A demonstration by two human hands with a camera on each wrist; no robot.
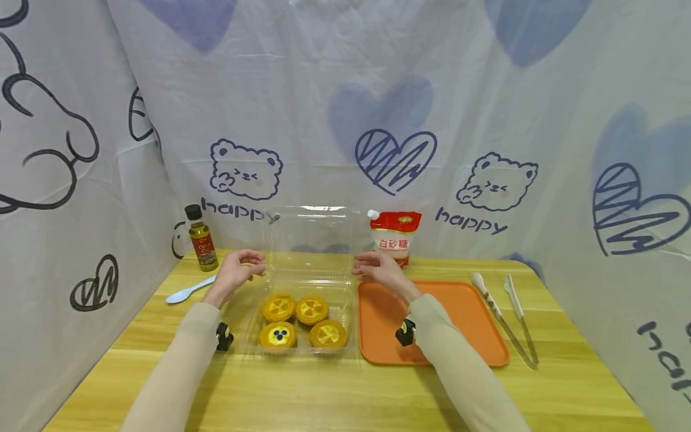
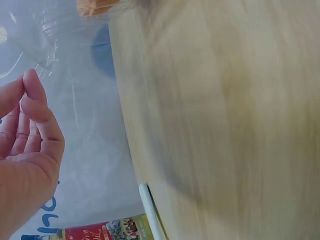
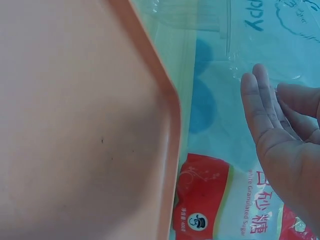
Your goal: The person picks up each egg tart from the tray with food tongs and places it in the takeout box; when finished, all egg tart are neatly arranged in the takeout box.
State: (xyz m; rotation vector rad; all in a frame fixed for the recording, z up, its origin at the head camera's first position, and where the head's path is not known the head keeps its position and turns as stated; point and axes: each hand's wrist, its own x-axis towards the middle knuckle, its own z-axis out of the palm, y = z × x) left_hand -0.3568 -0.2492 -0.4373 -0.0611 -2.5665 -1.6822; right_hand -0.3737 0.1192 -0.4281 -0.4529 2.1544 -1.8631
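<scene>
A clear plastic clamshell box (image 1: 353, 336) sits on the table with its lid (image 1: 310, 237) raised upright. Several egg tarts lie inside; one tart (image 1: 278, 335) is topped with blueberries, the others with yellow wedges. My left hand (image 1: 240, 271) is at the lid's left edge, its fingers bent loosely and its fingertips right by the plastic. At the opposite edge is my right hand (image 1: 380, 270), its fingers fairly straight and pointing at the lid. In the right wrist view, thumb and fingers of that hand (image 3: 287, 130) stand apart with nothing between them.
An orange tray (image 1: 448, 324) lies right of the box, under my right forearm, with tongs (image 1: 507, 318) beside it. Behind it stands a white sugar bag (image 1: 396, 240). An oil bottle (image 1: 203, 243) and a pale blue spoon (image 1: 189, 291) are at left. Printed curtains surround the table.
</scene>
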